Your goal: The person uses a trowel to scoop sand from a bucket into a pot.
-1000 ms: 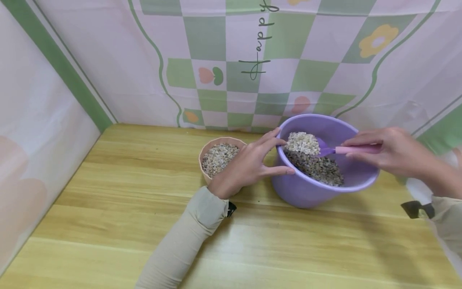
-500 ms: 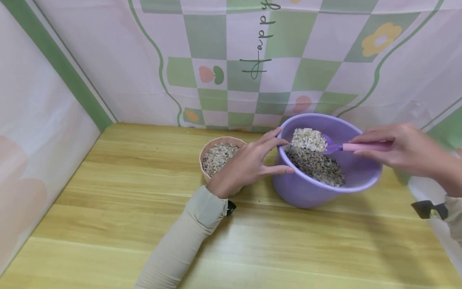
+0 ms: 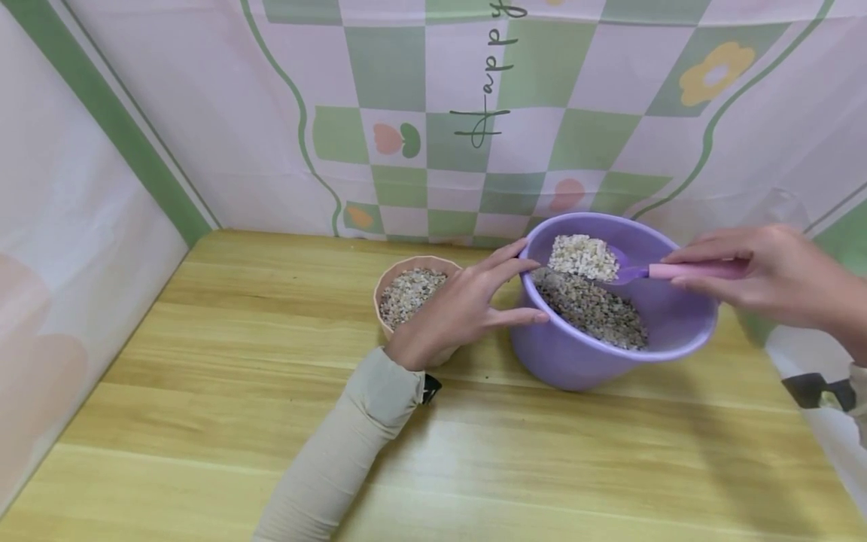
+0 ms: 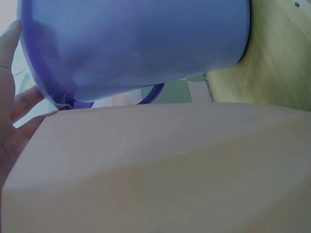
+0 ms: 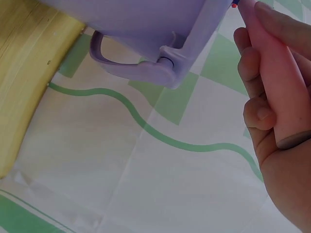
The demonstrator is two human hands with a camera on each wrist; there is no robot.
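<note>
In the head view, a purple bucket (image 3: 565, 354) holds a layer of mixed-colour gravel (image 3: 603, 316). My right hand (image 3: 765, 271) grips the pink handle (image 3: 698, 271) of a small purple shovel (image 3: 630, 275). A heap of pale gravel (image 3: 582, 257) lies on its blade, above the bucket's opening. The same handle (image 5: 279, 73) shows inside my fingers in the right wrist view. My left hand (image 3: 467, 301) rests on the bucket's left rim, fingers and thumb extended and spread apart. Beneath that hand stands a peach-coloured pot (image 3: 382, 316) filled with gravel, partly hidden by the wrist.
A wooden tabletop (image 3: 223, 391) carries the bucket and pot. Behind them hangs a green-and-white checked cloth (image 3: 460, 143), close to the bucket's back. Another cloth panel (image 3: 68, 263) borders the left side. The bucket's purple carrying handle (image 5: 131, 68) hangs on its far side.
My right hand has shifted right and slightly up with the loaded shovel, little of it in the last half second. My left hand stays at the rim.
</note>
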